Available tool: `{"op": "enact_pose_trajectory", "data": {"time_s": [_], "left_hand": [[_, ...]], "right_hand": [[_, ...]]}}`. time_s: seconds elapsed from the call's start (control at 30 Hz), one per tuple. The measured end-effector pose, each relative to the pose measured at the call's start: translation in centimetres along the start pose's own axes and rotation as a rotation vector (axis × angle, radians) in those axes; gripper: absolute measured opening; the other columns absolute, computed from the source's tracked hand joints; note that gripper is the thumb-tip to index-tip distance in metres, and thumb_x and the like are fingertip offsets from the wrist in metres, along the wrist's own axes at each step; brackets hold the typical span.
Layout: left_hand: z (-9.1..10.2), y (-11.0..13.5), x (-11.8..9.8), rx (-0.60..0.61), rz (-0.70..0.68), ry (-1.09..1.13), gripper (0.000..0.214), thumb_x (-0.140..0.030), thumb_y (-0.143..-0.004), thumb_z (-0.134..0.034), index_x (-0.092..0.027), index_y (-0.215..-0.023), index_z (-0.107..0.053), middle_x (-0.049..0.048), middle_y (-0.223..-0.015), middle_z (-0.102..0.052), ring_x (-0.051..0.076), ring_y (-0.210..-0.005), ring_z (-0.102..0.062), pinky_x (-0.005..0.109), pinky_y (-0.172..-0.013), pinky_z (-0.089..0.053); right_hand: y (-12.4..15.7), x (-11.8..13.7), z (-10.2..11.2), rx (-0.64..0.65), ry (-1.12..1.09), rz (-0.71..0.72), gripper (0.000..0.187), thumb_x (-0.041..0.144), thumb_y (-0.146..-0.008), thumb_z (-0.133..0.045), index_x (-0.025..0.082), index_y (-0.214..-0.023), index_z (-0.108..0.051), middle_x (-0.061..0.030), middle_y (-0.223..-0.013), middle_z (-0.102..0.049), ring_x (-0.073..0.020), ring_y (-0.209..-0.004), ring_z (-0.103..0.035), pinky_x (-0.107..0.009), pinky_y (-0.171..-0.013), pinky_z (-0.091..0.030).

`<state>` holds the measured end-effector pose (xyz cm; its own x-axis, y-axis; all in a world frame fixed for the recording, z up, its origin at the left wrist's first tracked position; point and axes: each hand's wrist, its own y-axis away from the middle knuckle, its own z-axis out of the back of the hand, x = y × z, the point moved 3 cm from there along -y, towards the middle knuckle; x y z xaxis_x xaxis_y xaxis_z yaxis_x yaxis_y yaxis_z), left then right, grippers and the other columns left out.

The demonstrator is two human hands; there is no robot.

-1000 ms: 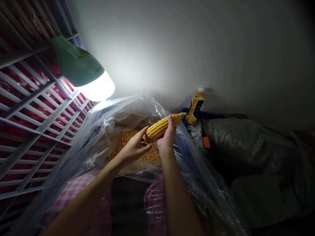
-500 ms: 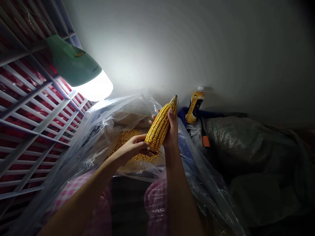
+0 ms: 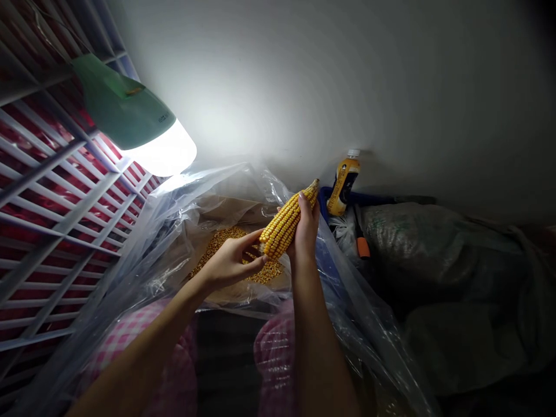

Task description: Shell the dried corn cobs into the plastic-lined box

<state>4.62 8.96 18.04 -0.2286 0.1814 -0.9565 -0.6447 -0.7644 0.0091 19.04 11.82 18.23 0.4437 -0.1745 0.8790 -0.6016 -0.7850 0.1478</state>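
Note:
A dried ear of yellow corn (image 3: 284, 223) lies tilted across my hands, its kernels still on the cob and its tip pointing up and right. My right hand (image 3: 305, 229) wraps around its upper part from behind. My left hand (image 3: 232, 260) grips the lower end, fingers pressed on the kernels. Below the hands, a heap of loose corn kernels (image 3: 226, 246) lies on brown paper (image 3: 230, 208) inside a clear plastic sheet (image 3: 169, 243). The cob's lower end is partly hidden by my left fingers.
A glowing green-and-white lamp (image 3: 139, 116) hangs at upper left beside a white wire rack (image 3: 56, 208). A yellow-labelled bottle (image 3: 344, 182) stands by the wall (image 3: 347, 75). Bulging sacks (image 3: 412, 246) fill the right. Pink checked cloth (image 3: 273, 353) lies below my arms.
The cob has tilted from nearly upright to a lower slant toward the right. My left hand has shifted its fingers along the lower end.

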Motion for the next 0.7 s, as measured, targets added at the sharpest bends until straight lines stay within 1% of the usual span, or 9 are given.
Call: {"op": "enact_pose_trajectory", "data": {"time_s": [0.07, 0.17, 0.27, 0.33, 0.4, 0.47, 0.5, 0.6, 0.7], "left_hand": [[-0.1, 0.0, -0.1, -0.034, -0.032, -0.092, 0.055, -0.026, -0.075, -0.05, -0.013, -0.127, -0.041, 0.0044, -0.091, -0.062, 0.013, -0.072, -0.057, 0.023, -0.066, -0.048], [-0.5, -0.1, 0.0, -0.092, -0.05, -0.133, 0.052, -0.02, -0.073, -0.047, -0.014, -0.125, -0.044, 0.0032, -0.089, -0.062, 0.012, -0.074, -0.057, 0.022, -0.068, -0.047], [-0.7, -0.2, 0.6, -0.22, 0.003, -0.182, 0.049, -0.013, -0.071, -0.042, -0.015, -0.119, -0.051, 0.0025, -0.085, -0.063, 0.012, -0.07, -0.057, 0.022, -0.067, -0.047], [-0.7, -0.2, 0.9, -0.29, 0.027, -0.164, 0.049, -0.009, -0.069, -0.039, -0.015, -0.115, -0.054, 0.0035, -0.089, -0.064, 0.013, -0.074, -0.058, 0.024, -0.07, -0.047], [-0.6, -0.3, 1.0, -0.25, 0.022, -0.036, 0.048, -0.011, -0.071, -0.04, -0.015, -0.117, -0.054, 0.0052, -0.1, -0.063, 0.015, -0.084, -0.059, 0.026, -0.076, -0.047], [-0.5, -0.2, 0.8, -0.164, 0.031, 0.111, 0.045, -0.019, -0.075, -0.045, -0.015, -0.119, -0.051, 0.0065, -0.107, -0.061, 0.018, -0.093, -0.058, 0.028, -0.08, -0.047], [-0.3, -0.2, 0.8, -0.143, 0.048, 0.157, 0.044, -0.024, -0.076, -0.048, -0.014, -0.119, -0.051, 0.007, -0.108, -0.061, 0.019, -0.096, -0.057, 0.028, -0.081, -0.046], [-0.1, -0.1, 0.5, -0.15, 0.071, 0.171, 0.046, -0.033, -0.077, -0.052, -0.013, -0.118, -0.052, 0.0076, -0.107, -0.062, 0.02, -0.095, -0.058, 0.028, -0.082, -0.046], [-0.3, 0.0, 0.4, -0.173, 0.05, 0.098, 0.042, -0.031, -0.078, -0.051, -0.014, -0.116, -0.054, 0.0062, -0.102, -0.064, 0.018, -0.091, -0.059, 0.026, -0.08, -0.046]], "right_hand": [[0.0, -0.1, 0.1, 0.004, 0.034, 0.027, 0.055, 0.039, -0.071, -0.054, 0.026, -0.122, -0.037, -0.0013, -0.101, -0.054, -0.0131, -0.078, -0.059, -0.03, -0.066, -0.052], [-0.1, -0.4, 0.4, -0.026, 0.073, 0.074, 0.056, 0.038, -0.069, -0.056, 0.026, -0.121, -0.039, -0.0016, -0.106, -0.054, -0.0137, -0.085, -0.058, -0.03, -0.072, -0.05], [-0.2, -0.5, 0.7, -0.069, 0.081, 0.114, 0.055, 0.038, -0.068, -0.057, 0.025, -0.12, -0.042, -0.0015, -0.106, -0.055, -0.0136, -0.09, -0.057, -0.031, -0.078, -0.048], [-0.4, -0.7, 0.8, -0.089, 0.072, 0.108, 0.056, 0.039, -0.068, -0.056, 0.024, -0.12, -0.041, -0.0016, -0.105, -0.055, -0.0134, -0.089, -0.057, -0.031, -0.078, -0.048], [-0.6, -0.8, 0.9, -0.105, 0.068, 0.105, 0.056, 0.04, -0.069, -0.055, 0.023, -0.12, -0.041, -0.002, -0.106, -0.055, -0.0134, -0.088, -0.057, -0.032, -0.077, -0.048], [-0.7, -0.8, 1.0, -0.109, 0.07, 0.111, 0.056, 0.041, -0.069, -0.056, 0.024, -0.12, -0.04, -0.0025, -0.108, -0.054, -0.0138, -0.089, -0.057, -0.033, -0.079, -0.048], [-0.7, -0.8, 1.0, -0.106, 0.072, 0.113, 0.057, 0.041, -0.068, -0.056, 0.024, -0.12, -0.04, -0.0027, -0.109, -0.053, -0.0142, -0.09, -0.056, -0.033, -0.08, -0.047], [-0.6, -0.9, 1.0, -0.087, 0.081, 0.113, 0.057, 0.042, -0.068, -0.056, 0.024, -0.12, -0.04, -0.0032, -0.11, -0.053, -0.0151, -0.092, -0.056, -0.035, -0.082, -0.046], [-0.4, -0.8, 0.9, -0.067, 0.104, 0.14, 0.057, 0.042, -0.069, -0.055, 0.023, -0.121, -0.04, -0.004, -0.11, -0.052, -0.016, -0.095, -0.055, -0.035, -0.082, -0.045]]}}
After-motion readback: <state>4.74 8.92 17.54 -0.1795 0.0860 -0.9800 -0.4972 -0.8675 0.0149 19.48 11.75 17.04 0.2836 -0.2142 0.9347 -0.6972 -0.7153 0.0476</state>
